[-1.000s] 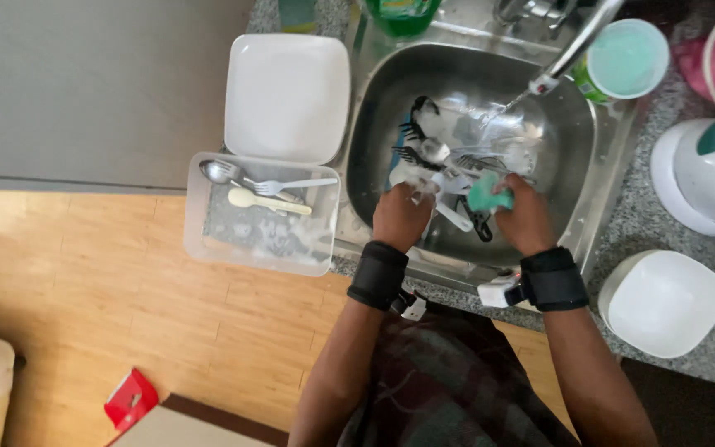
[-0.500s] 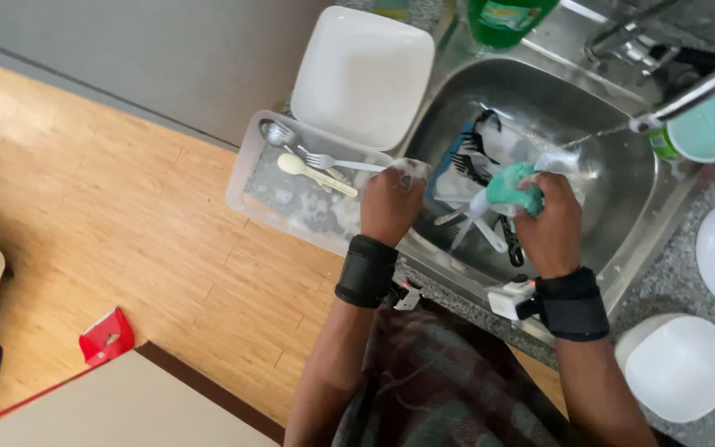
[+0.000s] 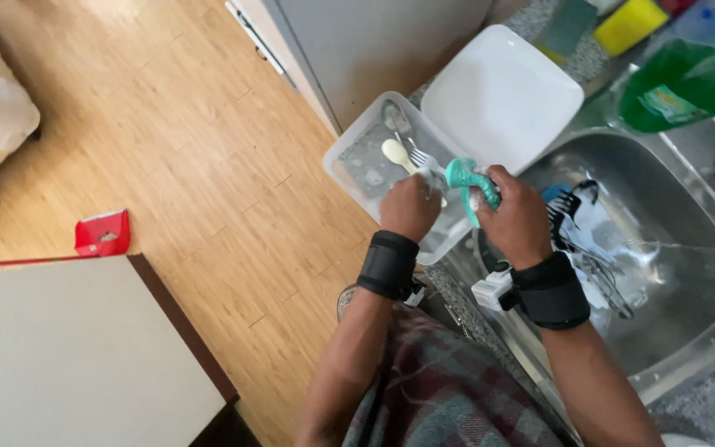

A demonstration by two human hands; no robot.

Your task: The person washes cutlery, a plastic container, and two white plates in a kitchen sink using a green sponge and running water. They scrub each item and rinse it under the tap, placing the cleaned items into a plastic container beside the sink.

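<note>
By the sink's point(image 3: 664, 356) left rim, the right hand point(image 3: 516, 217) grips a teal sponge point(image 3: 467, 180). The left hand point(image 3: 411, 207), fingers curled shut on something I cannot make out, hangs over a clear tub point(image 3: 357, 170) at the counter edge, above the wood floor point(image 3: 167, 149).

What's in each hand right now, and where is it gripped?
Right hand grips a teal sponge by its lower end. Left hand pinches a small utensil; which part cannot be told.

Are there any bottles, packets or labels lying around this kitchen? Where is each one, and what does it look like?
Green bottle: top right, above the sink; translucent green, with a small multicoloured label on its side.
Red packet: on the wooden floor at left, beside the pale tabletop; small, squarish, red with a pale patch.
No signs or screens are in view.
</note>
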